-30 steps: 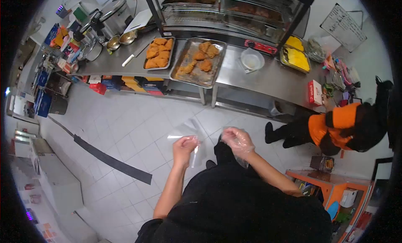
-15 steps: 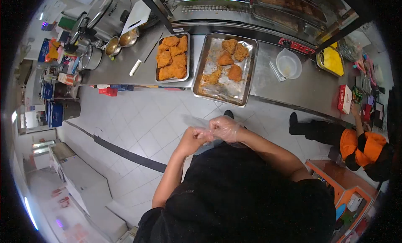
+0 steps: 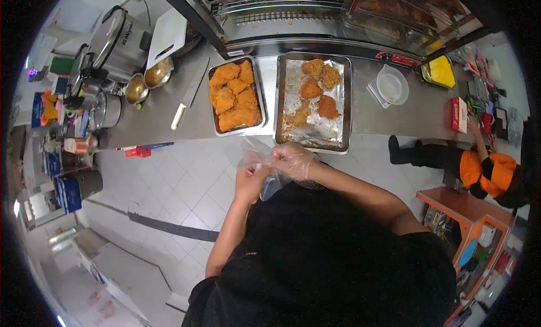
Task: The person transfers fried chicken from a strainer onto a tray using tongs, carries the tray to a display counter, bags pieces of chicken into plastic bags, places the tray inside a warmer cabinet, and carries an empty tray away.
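Reading “Miyak” in dark letters down the metal side of a large cooker [image 3: 115,45] at far left, with the end of the word too unclear to trust. Seeing light lettering on a red-and-white box [image 3: 459,115] at the right, too small to make out, and a tiny pale mark on the black shirt [image 3: 338,253], equally unreadable. Gripping thin clear plastic [image 3: 256,148] with the curled fingers of the right hand [image 3: 294,162], inside a clear glove [image 3: 311,172]. Holding the left hand [image 3: 249,183] against the same plastic, just left of the right fingers; not being able to tell, under the crumpled film, between pinching and lying loose. Draping the plastic over the left fingertips and between the hands, above the floor [image 3: 183,158], near the close edge of the metal surface [image 3: 369,118]. Facing, just beyond, a large tray [image 3: 338,129] of golden fried pieces [image 3: 311,89] and, to its left, a fuller, smaller tray [image 3: 243,129] of orange breaded pieces [image 3: 233,98]. Finding farther left a white-handled knife [image 3: 178,116] and two metal bowls [image 3: 159,74]; right of the trays, a white plastic container [image 3: 393,85]; at far right, a person in orange and black [image 3: 490,172], having a hand beside the box.
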Motion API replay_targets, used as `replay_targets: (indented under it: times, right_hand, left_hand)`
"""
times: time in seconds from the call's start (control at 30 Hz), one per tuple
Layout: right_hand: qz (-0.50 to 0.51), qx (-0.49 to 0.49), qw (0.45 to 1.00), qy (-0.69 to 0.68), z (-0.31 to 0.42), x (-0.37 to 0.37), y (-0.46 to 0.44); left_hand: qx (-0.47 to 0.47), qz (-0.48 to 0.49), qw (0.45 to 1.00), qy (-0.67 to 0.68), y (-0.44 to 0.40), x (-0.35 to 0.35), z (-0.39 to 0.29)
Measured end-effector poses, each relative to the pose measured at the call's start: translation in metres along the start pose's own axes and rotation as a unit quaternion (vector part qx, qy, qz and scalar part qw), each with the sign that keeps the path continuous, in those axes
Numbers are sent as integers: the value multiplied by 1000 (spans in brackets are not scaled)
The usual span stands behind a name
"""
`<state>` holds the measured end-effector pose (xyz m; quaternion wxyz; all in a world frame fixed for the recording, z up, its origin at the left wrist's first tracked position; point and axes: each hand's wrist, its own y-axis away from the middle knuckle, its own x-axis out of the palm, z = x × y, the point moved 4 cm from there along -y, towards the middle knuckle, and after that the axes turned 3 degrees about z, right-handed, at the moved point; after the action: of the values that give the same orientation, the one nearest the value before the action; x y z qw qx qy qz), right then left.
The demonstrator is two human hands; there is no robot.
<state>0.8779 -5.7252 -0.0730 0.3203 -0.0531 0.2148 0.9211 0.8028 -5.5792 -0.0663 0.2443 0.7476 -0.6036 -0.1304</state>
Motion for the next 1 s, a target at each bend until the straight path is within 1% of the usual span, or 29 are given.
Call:
replay_targets:
  times: [0.03,0.07,0.13,0.17,0.2,0.23,0.27,0.3,0.33,0.4,0.43,0.5,0.53,0.63,0.73,0.83,0.87,0.9,0.93,0.97,1.0]
  right_hand:
    - [-44,-11,998,49,12,-1,-2]
    - [-89,-20,991,98,22,-1,-4]
    - [-123,30,973,194,34,7,-10]
    - [-139,59,959,239,39,13,-11]
    - [-141,45,939,310,54,14,-6]
    - [-149,78,936,309,53,11,-3]
    - [-153,110,933,308,48,7,2]
    - [-156,141,929,306,46,4,4]
    - [-127,215,914,319,52,-3,5]
    - [-154,190,897,367,52,4,15]
    - [-168,177,889,387,51,9,21]
    - [-241,129,876,397,46,12,30]
    - [-275,103,866,404,46,13,33]
    - [-358,83,857,362,51,12,38]
    - [-353,93,888,281,50,13,43]
    - [-373,88,886,262,25,7,37]
    - [-335,80,902,258,24,7,36]
    - [-295,69,918,255,39,-3,31]
    - [-258,56,931,252,47,-12,25]
    - [-234,33,950,206,31,-12,17]
    - [-209,8,965,159,5,-8,3]
  left_hand:
    - [5,-10,1000,-18,-4,-7,-6]
    - [27,-57,998,-5,-5,-15,-13]
    - [68,-144,987,21,-3,-28,-27]
    - [127,-142,980,-64,-9,-43,-29]
    - [188,-141,961,-146,-21,-64,-26]
    - [247,-141,932,-224,-27,-76,-36]
    - [268,-139,928,-218,-30,-89,-39]
    - [261,-134,924,-247,-33,-104,-44]
    - [255,-130,918,-274,-36,-119,-48]
    - [237,-128,910,-314,-39,-138,-47]
    - [260,-119,898,-335,-37,-139,-52]
    - [303,-100,870,-376,-27,-135,-61]
    - [276,-81,878,-383,-25,-132,-62]
    - [329,-59,866,-372,-28,-137,-56]
    - [319,-33,862,-392,-25,-135,-58]
    - [315,69,795,-514,-26,-101,-73]
    - [318,95,776,-537,-16,-85,-78]
    - [320,119,757,-558,-2,-55,-96]
    - [319,144,754,-557,-2,-37,-100]
    - [316,169,750,-555,-2,-19,-104]
    - [308,196,765,-531,-8,-9,-101]
